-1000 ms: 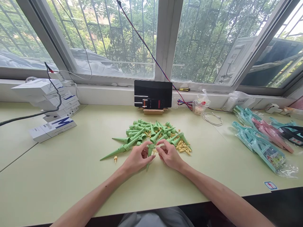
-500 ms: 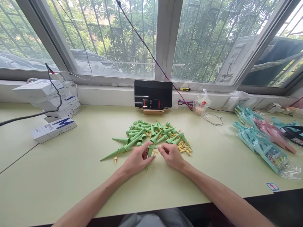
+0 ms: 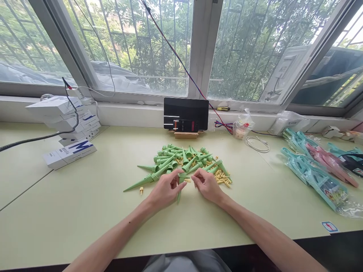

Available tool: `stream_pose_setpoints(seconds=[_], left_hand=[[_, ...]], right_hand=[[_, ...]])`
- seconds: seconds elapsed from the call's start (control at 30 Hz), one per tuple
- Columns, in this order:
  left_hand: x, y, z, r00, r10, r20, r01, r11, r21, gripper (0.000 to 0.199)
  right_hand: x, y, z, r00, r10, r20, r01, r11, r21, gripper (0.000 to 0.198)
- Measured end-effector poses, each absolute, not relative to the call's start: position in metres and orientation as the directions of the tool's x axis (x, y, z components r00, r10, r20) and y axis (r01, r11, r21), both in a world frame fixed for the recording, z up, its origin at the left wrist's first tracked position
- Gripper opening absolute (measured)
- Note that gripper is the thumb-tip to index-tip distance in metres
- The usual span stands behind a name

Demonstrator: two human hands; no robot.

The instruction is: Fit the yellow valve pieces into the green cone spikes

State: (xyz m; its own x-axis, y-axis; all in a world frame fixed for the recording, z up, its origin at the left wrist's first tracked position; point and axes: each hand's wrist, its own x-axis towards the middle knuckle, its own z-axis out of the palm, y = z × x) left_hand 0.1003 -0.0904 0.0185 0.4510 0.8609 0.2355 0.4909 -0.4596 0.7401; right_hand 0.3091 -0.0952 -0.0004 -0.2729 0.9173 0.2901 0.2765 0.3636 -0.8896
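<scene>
My left hand [image 3: 167, 189] is closed around a green plastic watering spike [image 3: 182, 177], held with its wide capped end up and its point down toward the table. By the left thumb, a small yellow valve piece [image 3: 187, 181] juts out beside the spike; whether it is fixed in it I cannot tell. Just right of it, my right hand [image 3: 208, 185] is pinched closed, fingertips apart from the spike; anything in the pinch is hidden. Behind both hands lies a heap of green spikes [image 3: 161, 164], with loose yellow valve pieces [image 3: 222, 176] at its right side.
A single yellow piece [image 3: 141, 190] lies left of the heap. At the back, a phone [image 3: 185, 125] leans on a dark tablet [image 3: 184, 107]. White boxes [image 3: 70, 154] are stacked at left. Wrapped teal plastic clips [image 3: 314, 177] lie at right, near a coiled white cable [image 3: 257, 144].
The view has shifted slightly, so everything sits a little further right. Both hands keep nearly the same pose, the left still holding the spike.
</scene>
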Motion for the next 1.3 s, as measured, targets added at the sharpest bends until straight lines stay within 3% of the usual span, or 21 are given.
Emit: stream_pose_setpoints(seconds=[0.3, 0.4, 0.57, 0.83, 1.3], left_hand=[[0.094, -0.087, 0.025, 0.415, 0.853, 0.317, 0.418, -0.488, 0.766, 0.03], [0.086, -0.081, 0.034, 0.322, 0.865, 0.385, 0.422, -0.495, 0.76, 0.032], [0.062, -0.067, 0.046, 0.101, 0.861, 0.498, 0.556, -0.464, 0.69, 0.035], [0.016, -0.04, 0.05, -0.028, 0.813, 0.582, 0.781, -0.346, 0.52, 0.032], [-0.013, -0.019, 0.027, -0.014, 0.949, 0.316, 0.832, -0.164, 0.53, 0.041]], right_hand=[[0.312, -0.096, -0.005, -0.295, 0.883, 0.366, 0.424, 0.464, -0.778, 0.035], [0.311, -0.097, -0.005, -0.29, 0.878, 0.38, 0.432, 0.475, -0.767, 0.04], [0.309, -0.095, -0.008, -0.252, 0.875, 0.414, 0.446, 0.485, -0.753, 0.053], [0.307, -0.095, -0.005, -0.329, 0.878, 0.348, 0.394, 0.462, -0.794, 0.049], [0.307, -0.095, -0.006, -0.355, 0.869, 0.346, 0.379, 0.472, -0.796, 0.047]])
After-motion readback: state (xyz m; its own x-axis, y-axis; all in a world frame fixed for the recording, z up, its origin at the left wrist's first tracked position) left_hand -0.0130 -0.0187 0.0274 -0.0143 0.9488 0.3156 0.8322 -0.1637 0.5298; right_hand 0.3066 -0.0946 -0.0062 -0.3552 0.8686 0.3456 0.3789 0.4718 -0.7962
